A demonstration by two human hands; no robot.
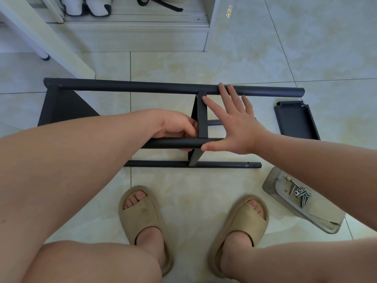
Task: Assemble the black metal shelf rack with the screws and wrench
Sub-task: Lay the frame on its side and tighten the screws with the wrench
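Bare knees (98,262) and tan slippers (142,217) nearest. Black rack (142,86) lies on its side on tiled floor (224,64). Left hand (177,125) fingers curled round rack's near tube beside cross panel. Right hand (234,123) fingers straight, spread, tips touching far tube. Loose shelf panel (295,121) just right of rack. Clear plastic tray (273,186) holds screws (303,199), probably small wrench (297,193) among them.

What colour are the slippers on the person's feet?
The slippers are tan, clearest in the head view.
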